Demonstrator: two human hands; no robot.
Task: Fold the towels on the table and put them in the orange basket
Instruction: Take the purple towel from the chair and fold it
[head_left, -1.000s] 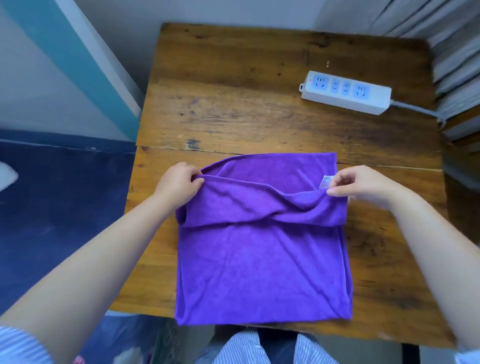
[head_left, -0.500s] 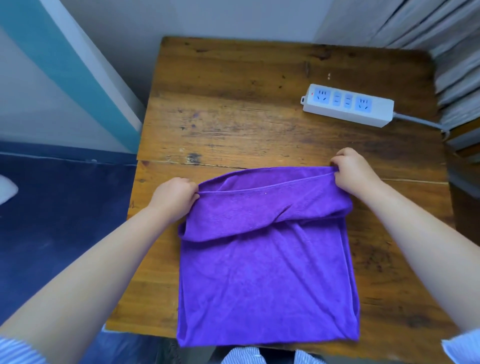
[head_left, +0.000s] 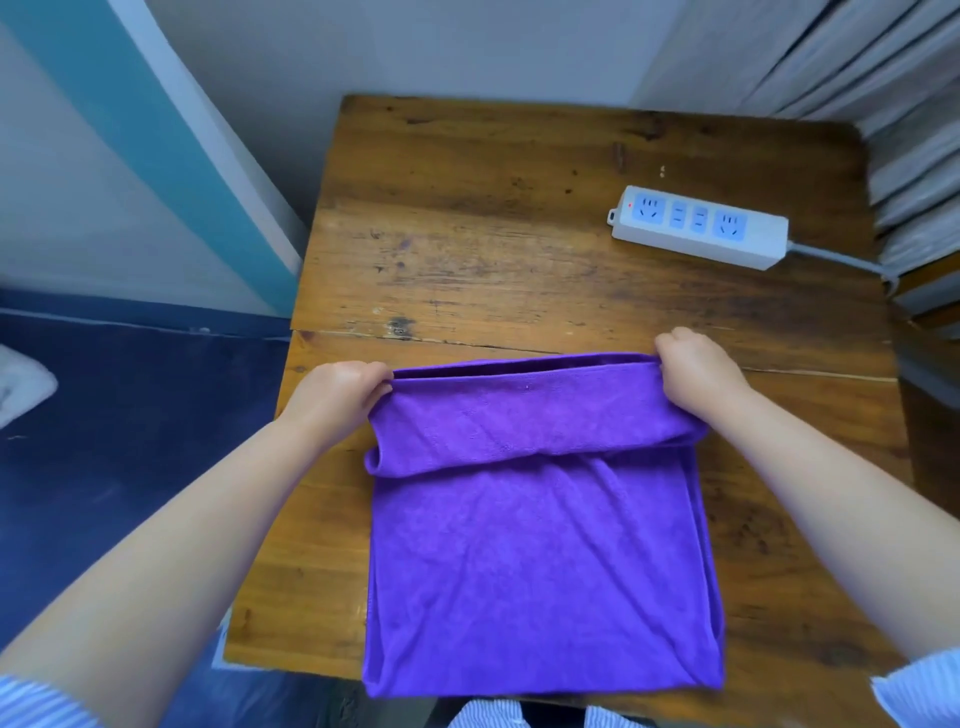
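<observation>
While the purple towel (head_left: 540, 545) lies flat on the wooden worktop (head_left: 467, 249), the left hand (head_left: 332, 397) and right hand (head_left: 696, 376) each pinch a far corner in a closed grip. Beyond the right grip sits a white power strip (head_left: 698, 227).

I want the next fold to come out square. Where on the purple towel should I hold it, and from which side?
Probably hold the purple towel at the two far corners, where the left hand and right hand pinch it now, each coming in from its own side. The stacked layers meet along that far edge, so gripping the ends should keep them aligned and the edge taut.
</observation>
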